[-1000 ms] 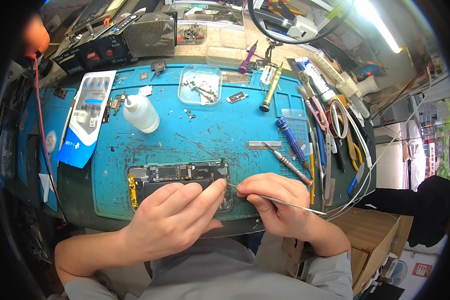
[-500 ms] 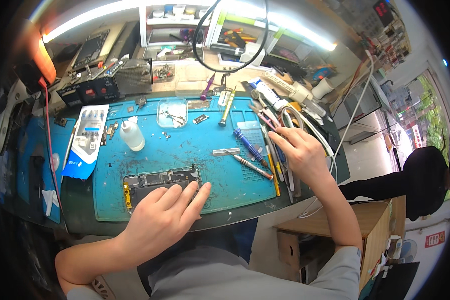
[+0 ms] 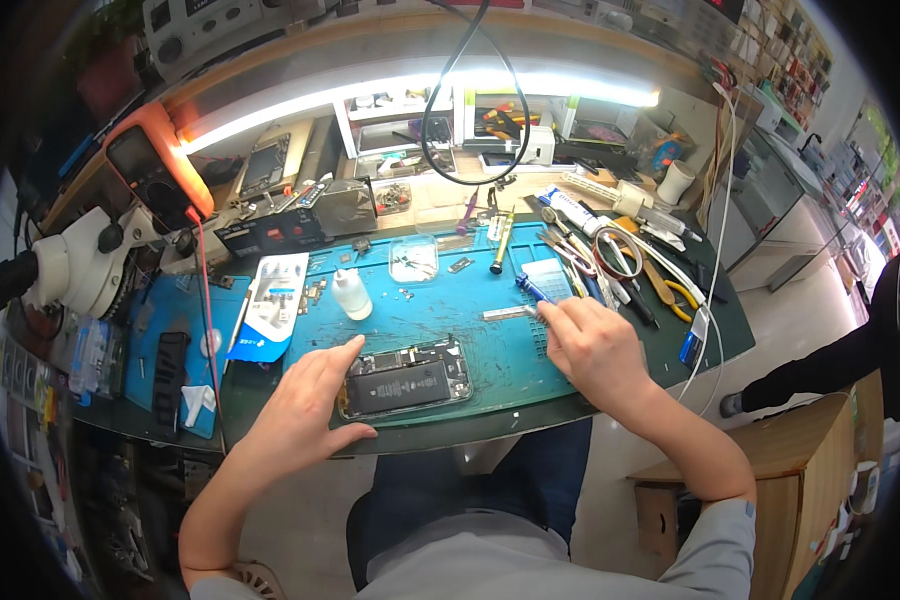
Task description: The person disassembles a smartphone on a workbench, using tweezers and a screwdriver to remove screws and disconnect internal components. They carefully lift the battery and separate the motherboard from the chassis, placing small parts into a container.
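1 opened phone [image 3: 406, 380] lies flat at frame centre, on blue mat [image 3: 470, 345] on desk [image 3: 715, 325]. Left hand [image 3: 305, 415] beside phone's left edge, fingers [image 3: 342, 352] spread open, tips touching phone, gripping nothing. Right hand [image 3: 590, 345] right of centre, fingers curled at blue-handled tool [image 3: 532, 290]; cannot tell if gripped. 1 white bottle [image 3: 351, 295] upper left of phone. 1 microscope [image 3: 65, 265] far left.
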`<control>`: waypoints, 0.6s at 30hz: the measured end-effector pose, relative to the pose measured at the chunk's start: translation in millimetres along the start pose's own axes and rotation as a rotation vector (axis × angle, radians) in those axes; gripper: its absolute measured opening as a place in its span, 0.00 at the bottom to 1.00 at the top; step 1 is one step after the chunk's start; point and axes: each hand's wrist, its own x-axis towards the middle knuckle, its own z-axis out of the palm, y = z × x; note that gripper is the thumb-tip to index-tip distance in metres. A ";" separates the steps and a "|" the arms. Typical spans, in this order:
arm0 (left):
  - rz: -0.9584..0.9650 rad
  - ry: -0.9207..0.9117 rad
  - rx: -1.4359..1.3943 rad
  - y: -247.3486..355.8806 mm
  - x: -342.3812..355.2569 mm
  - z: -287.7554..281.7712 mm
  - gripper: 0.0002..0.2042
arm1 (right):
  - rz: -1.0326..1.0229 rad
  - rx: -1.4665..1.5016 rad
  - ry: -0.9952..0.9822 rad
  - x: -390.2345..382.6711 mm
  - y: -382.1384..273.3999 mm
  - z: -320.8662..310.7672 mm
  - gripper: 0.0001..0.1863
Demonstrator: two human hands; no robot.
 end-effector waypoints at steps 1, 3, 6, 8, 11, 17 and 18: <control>-0.015 -0.012 -0.001 -1.5 -1.6 0.4 0.55 | 0.029 0.035 0.034 1.4 -2.9 -2.6 0.18; -0.011 -0.002 0.003 -6.2 -3.1 1.3 0.53 | 0.166 0.254 0.049 0.1 -14.0 -10.4 0.15; 0.065 0.064 0.127 -4.6 -4.0 9.1 0.51 | 0.337 0.585 -0.016 -11.5 -30.5 -25.7 0.12; -0.013 0.144 0.151 11.7 -11.9 24.0 0.50 | 0.378 0.649 -0.066 -22.9 -41.4 -34.6 0.12; -0.050 0.280 0.286 35.0 -16.6 50.3 0.51 | 0.419 0.707 -0.129 -36.6 -50.4 -38.5 0.12; -0.066 0.414 0.438 60.6 -8.8 67.9 0.60 | 0.427 0.707 -0.059 -45.9 -57.6 -37.7 0.12; -0.093 0.464 0.424 54.1 -4.0 57.2 0.60 | 0.430 0.700 -0.037 -47.9 -57.3 -40.1 0.12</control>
